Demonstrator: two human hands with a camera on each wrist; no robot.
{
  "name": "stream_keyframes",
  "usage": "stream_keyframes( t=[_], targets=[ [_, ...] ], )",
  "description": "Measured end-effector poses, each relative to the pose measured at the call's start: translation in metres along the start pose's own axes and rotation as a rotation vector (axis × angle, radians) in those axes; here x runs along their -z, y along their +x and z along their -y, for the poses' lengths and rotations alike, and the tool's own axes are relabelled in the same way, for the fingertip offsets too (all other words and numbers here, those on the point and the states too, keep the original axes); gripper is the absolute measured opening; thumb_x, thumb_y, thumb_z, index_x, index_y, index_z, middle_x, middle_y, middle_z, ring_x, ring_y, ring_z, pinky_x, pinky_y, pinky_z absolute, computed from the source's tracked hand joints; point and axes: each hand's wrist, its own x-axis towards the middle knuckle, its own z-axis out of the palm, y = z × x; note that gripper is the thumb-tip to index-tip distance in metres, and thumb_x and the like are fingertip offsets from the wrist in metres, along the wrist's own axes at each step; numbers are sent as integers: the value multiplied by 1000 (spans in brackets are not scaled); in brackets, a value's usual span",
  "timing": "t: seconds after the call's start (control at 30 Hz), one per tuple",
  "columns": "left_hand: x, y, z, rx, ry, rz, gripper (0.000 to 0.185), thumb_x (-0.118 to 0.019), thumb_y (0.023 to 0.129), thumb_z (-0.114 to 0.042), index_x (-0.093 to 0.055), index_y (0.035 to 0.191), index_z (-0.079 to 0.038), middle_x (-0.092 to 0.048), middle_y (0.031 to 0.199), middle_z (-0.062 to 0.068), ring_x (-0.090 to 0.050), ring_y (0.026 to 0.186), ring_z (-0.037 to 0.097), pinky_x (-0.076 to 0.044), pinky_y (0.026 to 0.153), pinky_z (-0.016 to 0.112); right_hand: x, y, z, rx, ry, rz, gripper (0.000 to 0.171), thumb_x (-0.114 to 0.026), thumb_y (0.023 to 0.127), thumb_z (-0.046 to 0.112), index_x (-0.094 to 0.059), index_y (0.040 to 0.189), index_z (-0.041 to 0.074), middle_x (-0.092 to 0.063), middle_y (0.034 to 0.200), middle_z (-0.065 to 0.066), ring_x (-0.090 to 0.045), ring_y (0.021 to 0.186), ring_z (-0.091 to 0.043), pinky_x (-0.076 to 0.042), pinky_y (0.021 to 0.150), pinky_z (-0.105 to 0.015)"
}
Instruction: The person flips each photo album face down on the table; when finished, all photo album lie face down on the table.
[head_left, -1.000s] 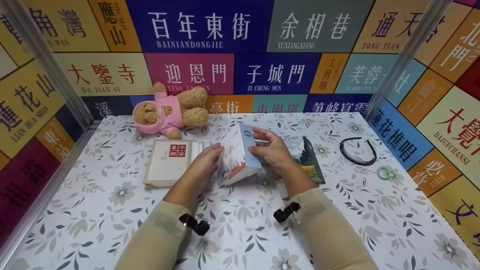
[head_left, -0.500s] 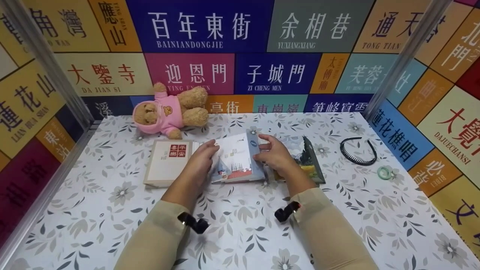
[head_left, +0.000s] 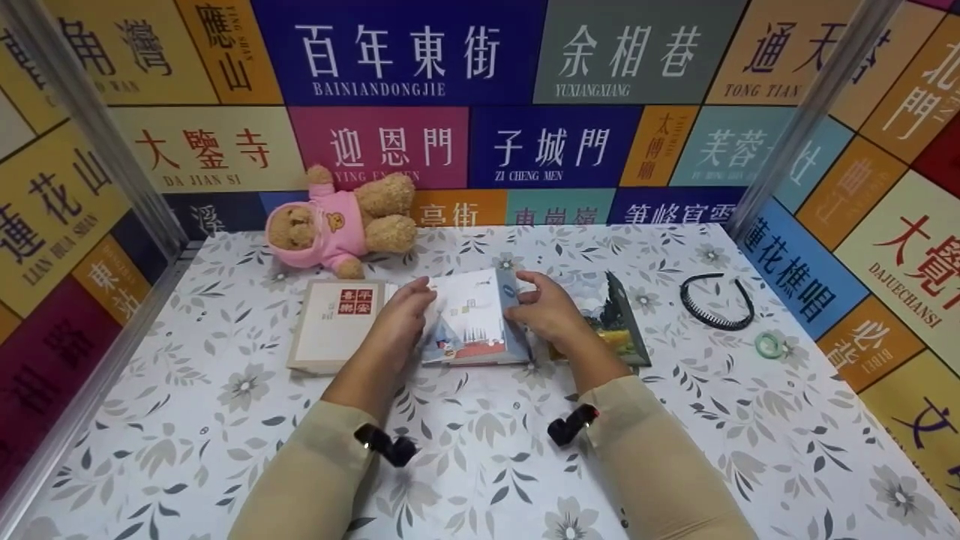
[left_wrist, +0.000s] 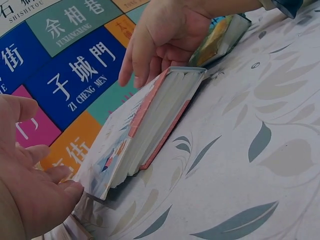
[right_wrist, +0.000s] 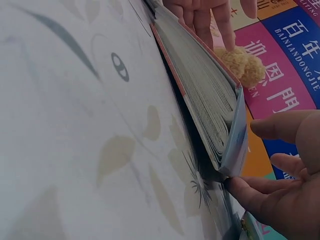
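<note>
Lowered from its tilted, upright stand of a second ago, the illustrated book (head_left: 474,319) now lies nearly flat on the floral counter (head_left: 225,420), cover up, its left part resting over the edge of the beige book (head_left: 334,324) to its left. Both hands sit at its sides with relaxed, mostly straight fingers, gripping nothing: the left hand (head_left: 405,319) touches the left edge of the cover, and the right hand (head_left: 546,311) rests at the blue spine.

Behind the counter rises a wall of coloured name panels (head_left: 420,60). A teddy bear in a pink hoodie (head_left: 341,219) lies at the far left. Just right of the right hand, partly hidden by it, lies a book with a painted landscape cover (head_left: 616,322). Further right lie a black toothed headband (head_left: 714,304) and, nearer, a small green ring (head_left: 769,346).
</note>
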Motion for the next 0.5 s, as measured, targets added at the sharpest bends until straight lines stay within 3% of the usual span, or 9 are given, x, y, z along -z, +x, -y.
stream_keyframes(
  t=[0.13,0.5],
  targets=[
    [1,0,-1,-9,-7,0,63,-55,106,-23,-37,166,-11,-32,175,14,-18,167,35,-12,138,53,-1,-1,1,14,18,-6,75,-78,95,17,-46,162,29,-60,151,-8,-58,139,-31,-51,116,-49],
    [6,1,-7,17,-51,12,62,-53,109,-25,-36,167,-15,-31,176,13,-22,167,32,-16,138,50,-22,-9,8,234,104,-57,48,-75,99,19,-64,145,21,-68,140,-4,-64,129,-25,-59,102,-41]
  ],
)
